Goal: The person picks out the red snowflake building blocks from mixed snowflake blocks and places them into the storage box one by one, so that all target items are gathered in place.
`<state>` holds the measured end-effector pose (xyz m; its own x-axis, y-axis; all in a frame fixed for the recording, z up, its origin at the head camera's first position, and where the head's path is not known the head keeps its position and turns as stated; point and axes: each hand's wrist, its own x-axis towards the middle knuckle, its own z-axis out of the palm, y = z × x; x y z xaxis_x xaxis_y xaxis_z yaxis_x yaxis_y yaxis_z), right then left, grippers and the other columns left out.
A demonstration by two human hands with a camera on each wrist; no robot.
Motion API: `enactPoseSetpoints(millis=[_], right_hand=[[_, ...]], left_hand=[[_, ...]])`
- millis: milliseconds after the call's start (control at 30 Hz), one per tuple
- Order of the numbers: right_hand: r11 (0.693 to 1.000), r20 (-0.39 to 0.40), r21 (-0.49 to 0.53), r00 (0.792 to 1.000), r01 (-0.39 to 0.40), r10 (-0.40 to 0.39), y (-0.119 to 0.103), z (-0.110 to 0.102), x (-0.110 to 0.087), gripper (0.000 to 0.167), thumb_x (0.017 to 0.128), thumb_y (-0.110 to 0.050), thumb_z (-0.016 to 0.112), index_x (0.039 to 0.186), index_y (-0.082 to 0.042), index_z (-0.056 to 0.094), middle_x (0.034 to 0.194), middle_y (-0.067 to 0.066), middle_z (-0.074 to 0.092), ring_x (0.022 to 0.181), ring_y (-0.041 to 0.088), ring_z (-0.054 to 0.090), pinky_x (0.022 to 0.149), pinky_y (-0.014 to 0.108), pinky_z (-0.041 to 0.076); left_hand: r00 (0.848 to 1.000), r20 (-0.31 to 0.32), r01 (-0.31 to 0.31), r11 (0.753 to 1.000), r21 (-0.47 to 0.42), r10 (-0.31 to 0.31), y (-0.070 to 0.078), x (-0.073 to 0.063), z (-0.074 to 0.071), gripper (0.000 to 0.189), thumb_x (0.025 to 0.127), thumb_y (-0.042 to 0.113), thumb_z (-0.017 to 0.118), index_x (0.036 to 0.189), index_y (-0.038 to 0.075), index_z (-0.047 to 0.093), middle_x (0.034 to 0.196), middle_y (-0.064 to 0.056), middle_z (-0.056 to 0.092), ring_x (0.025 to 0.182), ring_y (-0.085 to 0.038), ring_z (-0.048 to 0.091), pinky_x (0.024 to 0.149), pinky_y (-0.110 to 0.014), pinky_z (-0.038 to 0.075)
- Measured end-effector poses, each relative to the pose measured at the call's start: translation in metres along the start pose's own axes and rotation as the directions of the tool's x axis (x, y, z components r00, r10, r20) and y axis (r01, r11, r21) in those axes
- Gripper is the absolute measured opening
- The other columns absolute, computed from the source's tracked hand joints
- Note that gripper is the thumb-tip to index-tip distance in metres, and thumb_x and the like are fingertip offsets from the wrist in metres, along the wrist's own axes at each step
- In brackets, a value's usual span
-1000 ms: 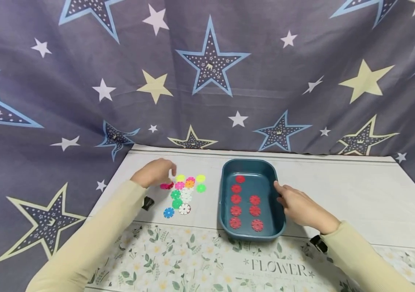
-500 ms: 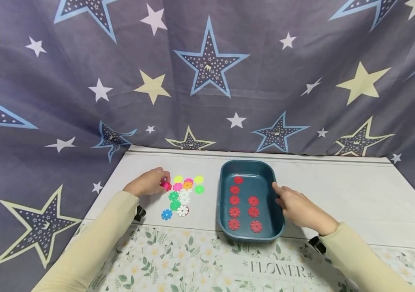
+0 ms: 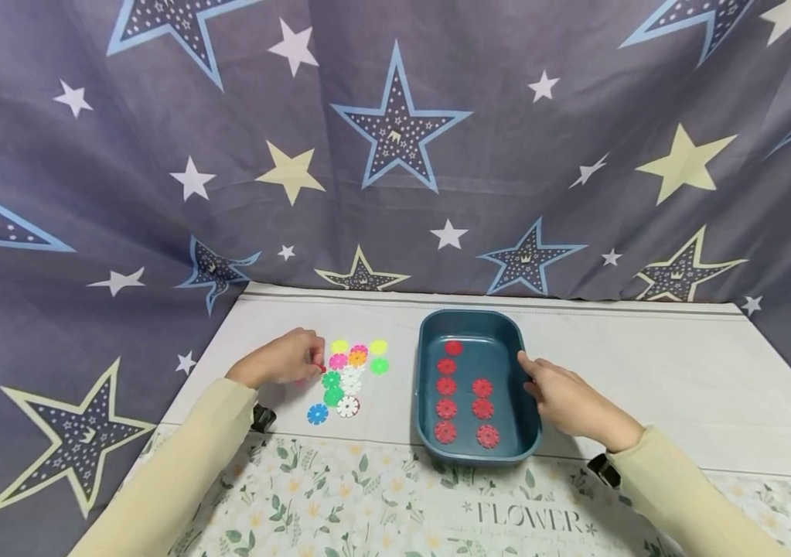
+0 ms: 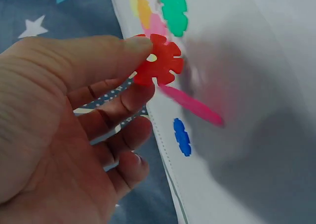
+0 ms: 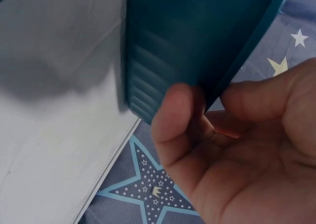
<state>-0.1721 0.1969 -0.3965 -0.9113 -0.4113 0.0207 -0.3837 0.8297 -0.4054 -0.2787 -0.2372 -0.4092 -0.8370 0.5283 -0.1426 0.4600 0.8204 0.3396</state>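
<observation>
My left hand (image 3: 282, 360) pinches a red notched plastic disc (image 4: 167, 66) between thumb and fingers, at the left of a loose group of discs. Just beyond it in the left wrist view, a pink disc (image 4: 197, 107) shows edge-on, and a blue disc (image 4: 181, 136) lies on the cloth. Also in the group are green (image 3: 331, 380), white (image 3: 349, 406), orange (image 3: 356, 358) and yellow (image 3: 379, 347) discs. My right hand (image 3: 572, 398) grips the right rim of a dark teal tub (image 3: 504, 363), thumb on one side and fingers on the other. Several red discs (image 3: 446, 408) lie flat inside, in two columns.
White and floral cloth (image 3: 652, 379) covers the table, with "FLOWER" printed near the front. A grey star-patterned curtain (image 3: 395, 209) hangs behind and at the left. The tub stands right of the loose discs, with bare cloth between.
My left hand has come down from above the discs at the left and taken hold of the red one. The right hand keeps its grip on the tub's rim.
</observation>
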Motion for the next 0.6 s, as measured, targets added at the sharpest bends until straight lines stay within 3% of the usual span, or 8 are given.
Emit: enactPoseSetpoints(millis=[167, 300, 400, 600], right_hand=[[1.0, -0.009, -0.008, 1.0, 0.011, -0.011, 0.001, 0.001, 0.0, 0.051, 0.092, 0.001, 0.054, 0.137, 0.014, 0.036, 0.101, 0.019, 0.058, 0.071, 0.017, 0.049, 0.06, 0.032, 0.04], [1.0, 0.001, -0.003, 1.0, -0.001, 0.001, 0.002, 0.002, 0.0, 0.051, 0.092, 0.001, 0.054, 0.138, 0.013, 0.035, 0.094, 0.013, 0.057, 0.067, 0.016, 0.045, 0.058, 0.032, 0.038], [1.0, 0.006, 0.004, 1.0, -0.013, 0.013, 0.002, 0.003, 0.0, 0.051, 0.093, 0.0, 0.053, 0.138, 0.013, 0.034, 0.09, 0.01, 0.056, 0.065, 0.016, 0.043, 0.058, 0.032, 0.037], [1.0, 0.002, 0.013, 1.0, -0.012, 0.012, 0.002, 0.003, 0.0, 0.051, 0.093, 0.001, 0.053, 0.139, 0.012, 0.033, 0.092, 0.011, 0.056, 0.065, 0.016, 0.042, 0.058, 0.032, 0.037]], left_hand=[[0.995, -0.095, -0.039, 0.998, -0.042, 0.035, 0.007, 0.001, -0.003, 0.017, 0.084, 0.011, 0.072, 0.076, 0.016, 0.058, 0.07, 0.005, 0.055, 0.066, -0.014, 0.048, 0.064, -0.032, 0.041], [0.975, -0.206, -0.098, 0.994, -0.057, 0.084, 0.017, 0.005, -0.005, 0.015, 0.082, 0.013, 0.074, 0.078, 0.016, 0.059, 0.068, 0.007, 0.055, 0.063, -0.011, 0.048, 0.06, -0.03, 0.042], [0.946, -0.286, -0.178, 0.982, -0.057, 0.154, 0.027, 0.008, -0.006, 0.014, 0.083, 0.016, 0.073, 0.078, 0.017, 0.059, 0.069, 0.009, 0.055, 0.062, -0.01, 0.048, 0.059, -0.029, 0.042], [0.869, -0.397, -0.346, 0.936, -0.061, 0.295, 0.064, 0.014, -0.006, 0.013, 0.082, 0.017, 0.073, 0.08, 0.018, 0.06, 0.072, 0.012, 0.055, 0.063, -0.008, 0.047, 0.059, -0.027, 0.042]])
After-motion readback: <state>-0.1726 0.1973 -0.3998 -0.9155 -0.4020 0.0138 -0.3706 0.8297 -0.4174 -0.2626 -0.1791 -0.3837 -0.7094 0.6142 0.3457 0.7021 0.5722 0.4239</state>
